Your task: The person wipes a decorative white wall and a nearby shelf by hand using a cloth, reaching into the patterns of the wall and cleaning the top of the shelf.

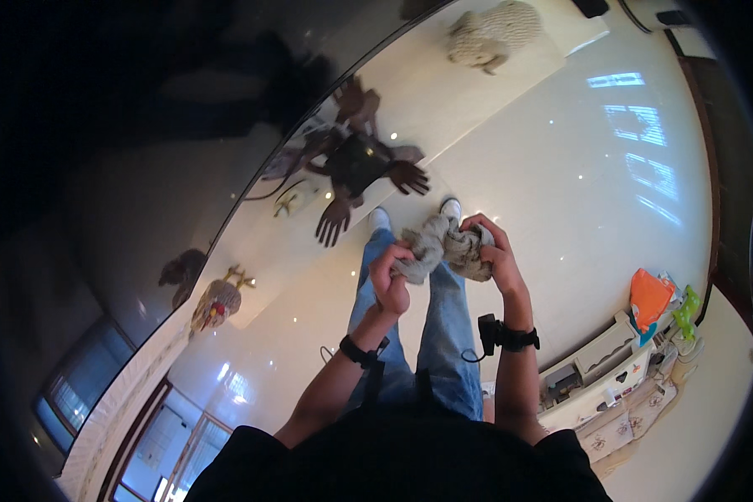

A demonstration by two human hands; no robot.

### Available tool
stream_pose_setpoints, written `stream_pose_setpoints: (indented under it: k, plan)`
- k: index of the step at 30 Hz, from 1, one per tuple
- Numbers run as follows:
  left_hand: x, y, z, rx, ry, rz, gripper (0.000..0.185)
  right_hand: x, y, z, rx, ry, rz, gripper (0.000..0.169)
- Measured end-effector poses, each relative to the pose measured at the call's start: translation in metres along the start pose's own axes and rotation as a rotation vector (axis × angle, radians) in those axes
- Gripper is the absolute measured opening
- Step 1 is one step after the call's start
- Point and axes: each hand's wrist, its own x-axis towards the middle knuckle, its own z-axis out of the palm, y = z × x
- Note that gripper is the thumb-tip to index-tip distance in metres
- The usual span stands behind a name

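A crumpled grey cloth (442,241) is bunched and twisted between my two hands, in front of my legs. My left hand (390,279) grips its left end, fingers curled into the folds. The right end of the cloth is held by my right hand (497,254), with the thumb and fingers around it. Beyond the hands stands a dark sculpture with spread hands (359,163) on a light ledge, beside a large glossy black panel (163,188) that reflects it.
A rooster figurine (216,304) and a woven animal-shaped figure (496,34) stand on the ledge (414,125). At the right are a white cabinet (602,370), an orange bag (651,295) and a green balloon-like figure (687,314). A dark cable lies near the sculpture.
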Motion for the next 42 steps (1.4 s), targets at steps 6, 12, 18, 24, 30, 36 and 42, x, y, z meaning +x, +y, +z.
stream_pose_setpoints:
  k: [6,12,18,24,30,36,42]
  plan:
    - [0.002,0.011,0.097,-0.085,-0.372,-0.159,0.025,-0.016,0.036,-0.097,0.005,0.297,0.083,0.042]
    - [0.032,0.007,0.162,0.034,-0.373,-0.242,0.037,-0.001,0.041,-0.157,-0.122,0.277,0.062,0.034]
    - [0.087,-0.043,0.195,0.198,-0.068,-0.159,0.062,0.058,0.038,-0.187,-0.378,0.328,-0.014,0.045]
    - [0.161,-0.108,0.180,0.493,0.129,-0.077,0.052,0.152,-0.019,-0.168,-0.700,0.170,-0.391,0.049]
    - [0.190,-0.166,0.192,0.525,-0.030,-0.112,0.058,0.224,-0.002,-0.171,-0.951,0.084,-0.464,0.054]
    - [0.212,-0.212,0.207,0.788,-0.189,-0.154,0.061,0.287,0.028,-0.214,-1.221,0.021,-0.533,0.042]
    - [0.250,-0.208,0.252,0.828,-0.350,-0.233,0.067,0.310,0.007,-0.279,-1.260,-0.183,-0.486,0.046]
